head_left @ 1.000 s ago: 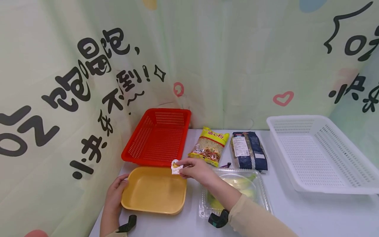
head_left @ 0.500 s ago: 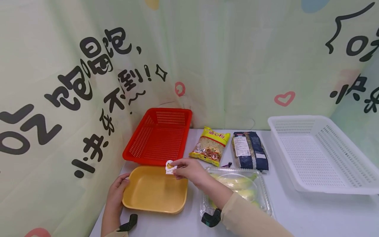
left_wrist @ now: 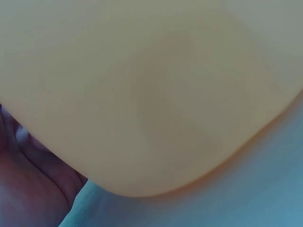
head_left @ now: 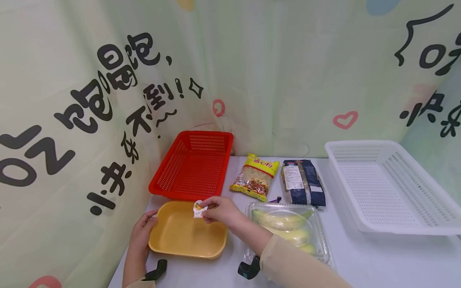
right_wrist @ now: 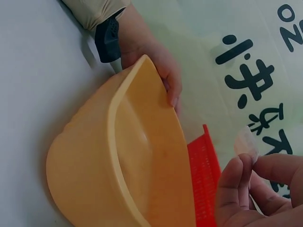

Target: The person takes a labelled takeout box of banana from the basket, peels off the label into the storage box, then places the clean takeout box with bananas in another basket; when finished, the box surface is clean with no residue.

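Observation:
A small white card [head_left: 198,212] with a banana picture is pinched between the thumb and fingers of my right hand [head_left: 224,212], over the far part of a yellow plastic basin [head_left: 176,236]. In the right wrist view, that card [right_wrist: 246,142] shows only its pale back. My left hand [head_left: 141,233] holds the basin by its left side, with a finger over the rim in the right wrist view. The basin's interior shows nothing lying in it. A clear plastic box [head_left: 320,228] with bananas [head_left: 288,223] sits to the right, partly behind my right forearm.
Behind the basin stands a red perforated basket [head_left: 198,168]. A yellow pasta bag [head_left: 256,177] and a dark blue bag [head_left: 303,183] lie at the back. A white perforated basket [head_left: 389,196] is at the right. A printed curtain [head_left: 270,80] closes off the back and left.
My right hand has moved left with the card, further over the basin, uncovering more of the banana box. My left hand keeps its place on the basin.

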Tool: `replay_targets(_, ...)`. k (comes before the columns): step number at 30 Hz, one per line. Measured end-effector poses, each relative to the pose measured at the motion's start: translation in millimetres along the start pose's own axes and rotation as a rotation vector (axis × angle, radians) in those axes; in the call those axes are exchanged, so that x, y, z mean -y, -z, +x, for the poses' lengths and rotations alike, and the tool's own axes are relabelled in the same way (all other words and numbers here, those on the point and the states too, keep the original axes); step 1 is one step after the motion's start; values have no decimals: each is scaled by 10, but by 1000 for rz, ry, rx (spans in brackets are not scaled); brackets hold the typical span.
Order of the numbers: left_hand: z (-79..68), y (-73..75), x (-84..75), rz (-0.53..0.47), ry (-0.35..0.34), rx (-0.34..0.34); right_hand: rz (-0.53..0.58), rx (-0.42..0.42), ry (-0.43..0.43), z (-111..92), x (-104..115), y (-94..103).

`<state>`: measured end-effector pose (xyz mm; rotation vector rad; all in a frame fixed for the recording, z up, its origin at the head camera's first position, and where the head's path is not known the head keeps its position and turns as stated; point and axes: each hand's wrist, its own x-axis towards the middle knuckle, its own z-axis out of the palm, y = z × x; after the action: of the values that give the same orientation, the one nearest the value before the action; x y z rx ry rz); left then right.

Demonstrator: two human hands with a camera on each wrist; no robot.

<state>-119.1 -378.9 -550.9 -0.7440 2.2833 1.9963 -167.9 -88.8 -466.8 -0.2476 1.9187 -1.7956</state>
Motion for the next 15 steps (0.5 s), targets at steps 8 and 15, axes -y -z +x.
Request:
replay_targets(8,-15,4,-23,10,9,3,-1,-6,-26,35,-65,-149)
replay_targets(15,-30,-3,-38,5,10,-3,-9,-11,-71,41,-80,-268)
